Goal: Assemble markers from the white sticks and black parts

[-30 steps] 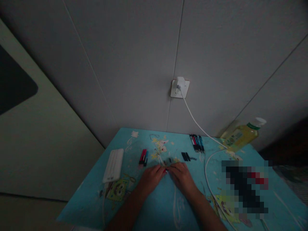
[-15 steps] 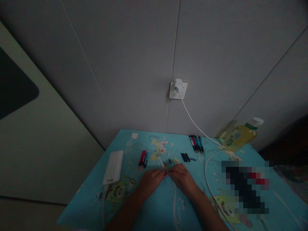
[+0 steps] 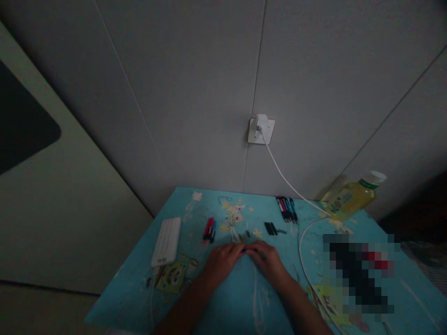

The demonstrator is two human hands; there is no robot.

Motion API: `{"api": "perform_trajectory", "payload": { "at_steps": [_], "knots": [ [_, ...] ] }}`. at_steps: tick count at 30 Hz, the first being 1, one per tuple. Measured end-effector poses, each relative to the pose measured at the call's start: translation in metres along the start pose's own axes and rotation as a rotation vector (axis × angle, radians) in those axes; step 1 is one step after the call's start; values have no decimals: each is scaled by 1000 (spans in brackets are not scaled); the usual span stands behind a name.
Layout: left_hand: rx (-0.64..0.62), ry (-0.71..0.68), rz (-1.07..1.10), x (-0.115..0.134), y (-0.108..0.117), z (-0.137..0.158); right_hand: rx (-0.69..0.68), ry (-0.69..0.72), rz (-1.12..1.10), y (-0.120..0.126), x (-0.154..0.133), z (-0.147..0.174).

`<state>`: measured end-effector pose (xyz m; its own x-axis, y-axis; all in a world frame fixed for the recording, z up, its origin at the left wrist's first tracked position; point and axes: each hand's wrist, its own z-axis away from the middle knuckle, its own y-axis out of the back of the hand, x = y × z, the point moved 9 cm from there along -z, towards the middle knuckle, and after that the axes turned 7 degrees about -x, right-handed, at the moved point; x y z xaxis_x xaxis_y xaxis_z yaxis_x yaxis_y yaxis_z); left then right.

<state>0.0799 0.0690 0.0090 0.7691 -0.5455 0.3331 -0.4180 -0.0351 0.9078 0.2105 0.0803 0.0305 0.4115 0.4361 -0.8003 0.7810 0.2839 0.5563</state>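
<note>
My left hand (image 3: 223, 260) and my right hand (image 3: 265, 258) meet near the middle of the table. Their fingers are closed, with the fingertips pinching a small dark pen part (image 3: 244, 250) between them; most of it is covered by the fingers. Just beyond the fingertips lie several thin white pen refills (image 3: 233, 232) and a small dark piece (image 3: 247, 233). Red and blue pen barrels (image 3: 209, 229) with dark ends rest beyond my left hand. Past my right hand are short black tubes (image 3: 270, 228) beside a cluster of tiny dark springs or bits (image 3: 281, 231).
Several assembled pens (image 3: 287, 209) lie at the back right. A white power strip or adapter (image 3: 166, 242) is on the left. A yellow liquid bottle (image 3: 352, 200) stands at the right, near a white cable (image 3: 300, 249) running from the wall socket (image 3: 261, 130). A blurred dark object (image 3: 359, 274) lies front right.
Both hands stay together, with the right fingers now flatter and closer to the left. The red bit seen between the fingertips is now hidden. The view has shifted slightly.
</note>
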Motion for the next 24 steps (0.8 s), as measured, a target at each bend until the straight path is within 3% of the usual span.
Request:
{"api": "perform_trajectory", "payload": {
  "at_steps": [3,6,13,24],
  "knots": [
    [-6,52,-45,-3,4,-3,112,-118,-150,5,13,0],
    [10,92,-35,-7,10,-3,146,-151,-223,8,16,-1],
    [-53,109,27,-9,2,1,84,-174,-265,6,17,1],
    [-91,72,-4,-1,-2,1,-6,-208,-98,7,20,1]
  ]
}}
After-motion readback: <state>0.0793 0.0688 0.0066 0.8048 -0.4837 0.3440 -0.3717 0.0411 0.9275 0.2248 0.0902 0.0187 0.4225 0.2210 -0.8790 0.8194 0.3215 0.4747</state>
